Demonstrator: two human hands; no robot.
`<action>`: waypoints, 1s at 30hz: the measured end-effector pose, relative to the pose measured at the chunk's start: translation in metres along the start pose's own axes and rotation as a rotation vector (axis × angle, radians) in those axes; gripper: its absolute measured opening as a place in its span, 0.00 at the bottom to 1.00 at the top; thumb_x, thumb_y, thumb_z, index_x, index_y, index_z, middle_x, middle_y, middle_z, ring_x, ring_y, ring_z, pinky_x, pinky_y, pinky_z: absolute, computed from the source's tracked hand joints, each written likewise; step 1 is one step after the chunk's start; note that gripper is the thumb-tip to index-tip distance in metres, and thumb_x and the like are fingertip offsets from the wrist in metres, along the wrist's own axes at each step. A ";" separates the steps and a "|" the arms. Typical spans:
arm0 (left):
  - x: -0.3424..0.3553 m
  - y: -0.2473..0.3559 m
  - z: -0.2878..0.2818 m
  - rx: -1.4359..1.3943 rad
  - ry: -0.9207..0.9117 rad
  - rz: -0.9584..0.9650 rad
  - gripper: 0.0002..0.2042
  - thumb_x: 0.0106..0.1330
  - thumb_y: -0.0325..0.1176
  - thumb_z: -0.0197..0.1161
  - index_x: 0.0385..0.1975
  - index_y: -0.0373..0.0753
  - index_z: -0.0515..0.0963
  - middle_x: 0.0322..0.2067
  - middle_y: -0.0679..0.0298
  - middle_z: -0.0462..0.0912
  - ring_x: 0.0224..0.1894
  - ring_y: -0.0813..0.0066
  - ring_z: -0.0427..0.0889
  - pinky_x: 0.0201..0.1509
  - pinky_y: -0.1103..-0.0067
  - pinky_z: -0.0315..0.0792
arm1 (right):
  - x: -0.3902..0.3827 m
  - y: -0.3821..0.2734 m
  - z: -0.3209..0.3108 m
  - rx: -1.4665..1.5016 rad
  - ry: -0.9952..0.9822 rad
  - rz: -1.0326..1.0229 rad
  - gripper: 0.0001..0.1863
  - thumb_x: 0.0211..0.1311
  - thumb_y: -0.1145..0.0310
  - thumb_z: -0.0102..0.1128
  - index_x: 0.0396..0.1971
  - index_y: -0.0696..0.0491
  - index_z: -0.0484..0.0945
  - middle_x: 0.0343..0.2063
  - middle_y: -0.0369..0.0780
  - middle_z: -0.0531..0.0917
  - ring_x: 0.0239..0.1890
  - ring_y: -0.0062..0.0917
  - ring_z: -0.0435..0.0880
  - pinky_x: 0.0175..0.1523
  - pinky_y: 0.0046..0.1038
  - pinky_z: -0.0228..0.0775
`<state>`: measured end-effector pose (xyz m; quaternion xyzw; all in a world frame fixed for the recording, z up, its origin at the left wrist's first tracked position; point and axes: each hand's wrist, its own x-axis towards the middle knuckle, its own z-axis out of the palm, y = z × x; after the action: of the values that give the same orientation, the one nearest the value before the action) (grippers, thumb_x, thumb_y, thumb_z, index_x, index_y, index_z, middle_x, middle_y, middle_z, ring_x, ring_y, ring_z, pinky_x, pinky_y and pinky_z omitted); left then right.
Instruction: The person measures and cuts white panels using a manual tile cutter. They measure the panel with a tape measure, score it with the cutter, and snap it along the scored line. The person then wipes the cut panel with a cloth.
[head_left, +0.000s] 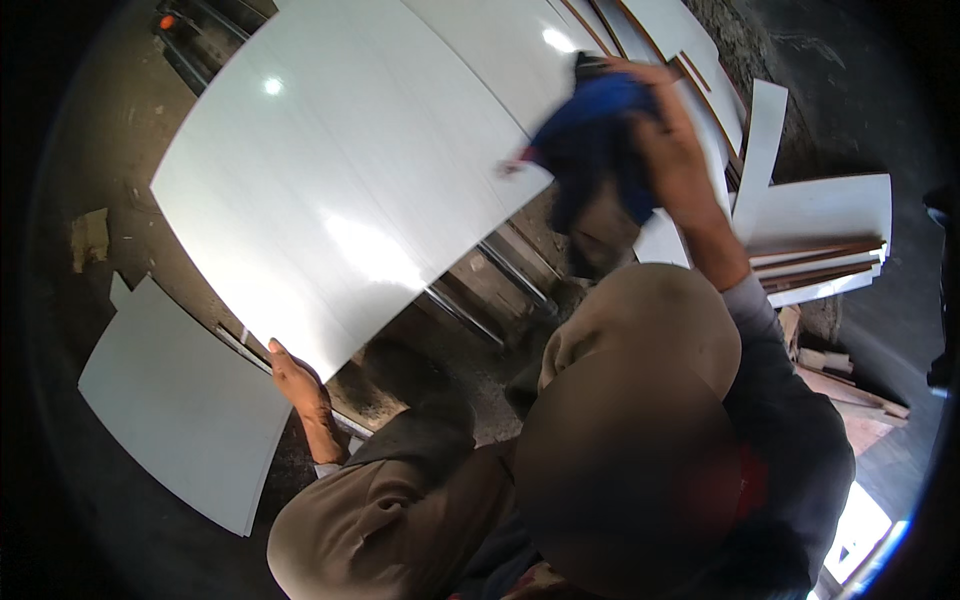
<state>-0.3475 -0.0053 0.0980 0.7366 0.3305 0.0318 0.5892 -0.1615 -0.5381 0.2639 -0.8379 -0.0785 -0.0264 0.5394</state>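
A large glossy white panel (300, 170) stretches out in front of me, tilted across the view. At its near left corner, my left hand (297, 383) grips the edge with the thumb on top; the other fingers are mostly hidden. My right hand (672, 145) is raised near the panel's right corner, closed around a bunched dark blue cloth (590, 140). The cloth hangs down and is smeared by motion, with a small reddish bit at its left end. I cannot tell whether it touches the panel.
Metal tubes (515, 275) lie under the panel. Another white board (185, 400) rests on the ground at left, near a brown scrap (90, 240). Stacked white boards with brown edges (820, 225) and wood offcuts (850, 395) are at right. My bent knees (645, 320) are close by.
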 end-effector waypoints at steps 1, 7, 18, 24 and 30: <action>0.001 0.000 0.001 0.020 0.015 0.039 0.30 0.85 0.51 0.45 0.55 0.22 0.76 0.49 0.60 0.82 0.49 0.72 0.77 0.58 0.75 0.71 | 0.016 0.006 0.022 -0.159 -0.104 -0.210 0.21 0.73 0.69 0.56 0.64 0.49 0.73 0.68 0.52 0.68 0.70 0.41 0.70 0.70 0.37 0.66; 0.007 -0.003 -0.001 0.020 0.039 0.061 0.27 0.85 0.52 0.45 0.41 0.29 0.78 0.37 0.67 0.80 0.39 0.78 0.74 0.46 0.77 0.70 | 0.041 0.049 0.163 -0.939 -0.397 -0.358 0.39 0.71 0.39 0.57 0.76 0.40 0.64 0.79 0.53 0.49 0.80 0.58 0.44 0.68 0.76 0.51; 0.006 0.004 0.003 -0.037 0.072 0.066 0.26 0.84 0.50 0.47 0.42 0.29 0.79 0.38 0.66 0.82 0.40 0.79 0.76 0.47 0.77 0.72 | 0.330 0.086 0.241 -0.556 -0.104 -0.142 0.33 0.70 0.57 0.64 0.70 0.52 0.68 0.69 0.57 0.67 0.65 0.57 0.73 0.64 0.46 0.73; 0.005 -0.011 -0.007 -0.105 0.049 0.042 0.25 0.84 0.50 0.47 0.44 0.30 0.79 0.38 0.68 0.81 0.40 0.80 0.75 0.48 0.79 0.71 | 0.379 0.112 0.239 -0.369 -0.028 -0.021 0.30 0.69 0.57 0.63 0.68 0.51 0.71 0.54 0.54 0.83 0.58 0.50 0.82 0.64 0.42 0.73; 0.011 -0.024 -0.023 0.007 0.012 0.012 0.26 0.84 0.52 0.48 0.43 0.30 0.80 0.36 0.69 0.82 0.39 0.80 0.76 0.45 0.80 0.72 | 0.341 0.123 0.225 -0.113 0.082 0.166 0.26 0.72 0.57 0.61 0.65 0.53 0.74 0.57 0.55 0.83 0.61 0.50 0.81 0.66 0.42 0.72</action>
<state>-0.3597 0.0220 0.0793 0.7405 0.3298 0.0386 0.5844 0.1850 -0.3489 0.1035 -0.8687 0.0152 -0.0204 0.4946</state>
